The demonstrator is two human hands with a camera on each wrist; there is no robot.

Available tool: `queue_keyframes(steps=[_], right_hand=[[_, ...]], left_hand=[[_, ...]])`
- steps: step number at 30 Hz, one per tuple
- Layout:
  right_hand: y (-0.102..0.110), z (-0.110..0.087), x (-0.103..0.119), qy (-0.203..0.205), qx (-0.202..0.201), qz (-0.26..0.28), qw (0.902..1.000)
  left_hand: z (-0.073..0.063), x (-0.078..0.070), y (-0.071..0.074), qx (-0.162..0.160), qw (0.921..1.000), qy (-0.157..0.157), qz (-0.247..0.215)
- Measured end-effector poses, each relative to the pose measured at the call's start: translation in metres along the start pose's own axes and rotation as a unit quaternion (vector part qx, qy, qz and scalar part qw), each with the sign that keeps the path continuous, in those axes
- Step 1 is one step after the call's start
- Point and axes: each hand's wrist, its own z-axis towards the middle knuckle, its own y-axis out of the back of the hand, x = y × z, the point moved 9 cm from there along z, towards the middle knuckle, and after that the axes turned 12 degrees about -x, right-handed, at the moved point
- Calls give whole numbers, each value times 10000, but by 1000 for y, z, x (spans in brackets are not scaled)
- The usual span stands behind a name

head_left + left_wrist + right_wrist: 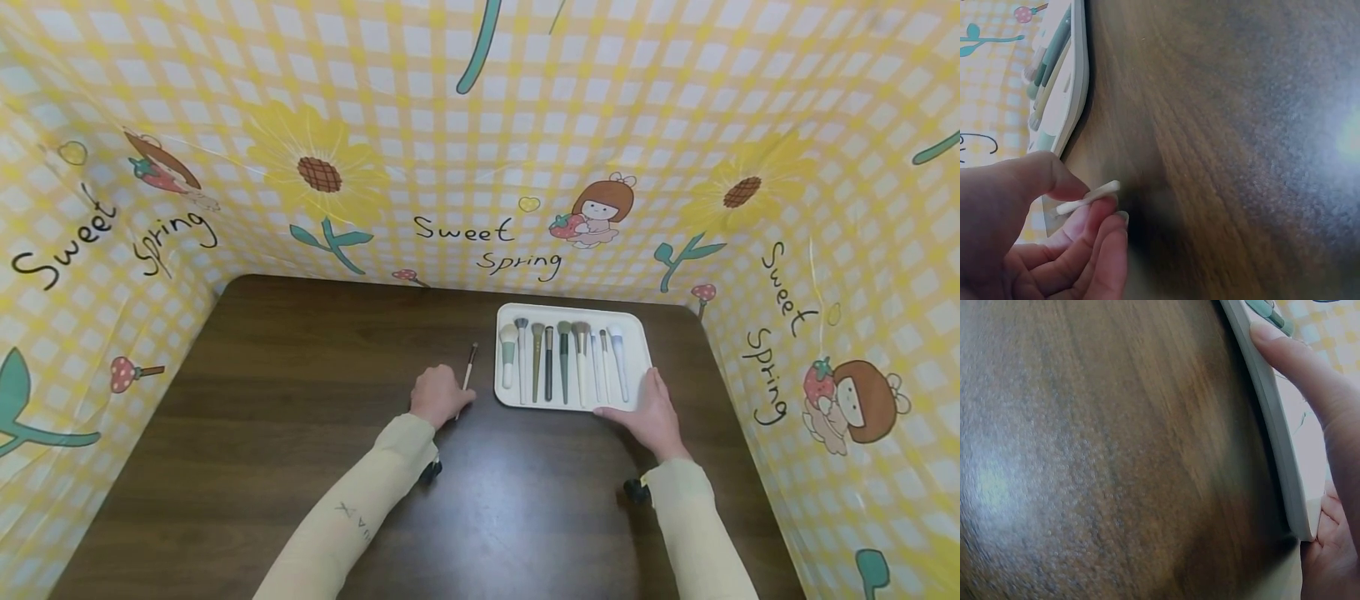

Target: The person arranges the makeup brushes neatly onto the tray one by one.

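Observation:
My left hand (437,397) pinches a thin makeup brush (470,367) between thumb and fingers, left of a white tray (638,350). The brush has a pale handle and a small dark head pointing toward the back wall. In the left wrist view, the pale handle end (1109,188) sticks out past the fingertips. My right hand (654,419) holds the tray by its front right corner, thumb on the front rim and fingers along the right side. Inside the tray, several makeup brushes lie side by side, heads to the back, among them a green one (565,358).
The dark wooden table (225,467) carries the tray near its back right. Yellow checked cloth (420,150) with flowers and lettering stands around the back and both sides of the table. Light glares off the tabletop in front of the tray.

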Motion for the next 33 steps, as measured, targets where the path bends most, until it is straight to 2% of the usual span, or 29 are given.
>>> queue_keyframes(steps=[4, 12, 18, 27, 33], right_hand=[[1, 0, 1, -23, 15, 32, 10000], [0, 2, -1, -57, 22, 31, 10000], [0, 2, -2, -40, 28, -3, 10000], [-1, 2, -3, -20, 0, 8, 10000], [-3, 0, -3, -13, 10, -47, 10000]], left_hand=[[3, -1, 0, -92, 9998, -125, -144], [7, -9, 2, -348, 9948, -577, -768], [7, -14, 4, -459, 9918, -604, -1028], [2, -20, 7, -800, 9838, -870, -1344], [-4, -22, 4, -721, 9773, -831, -1809]])
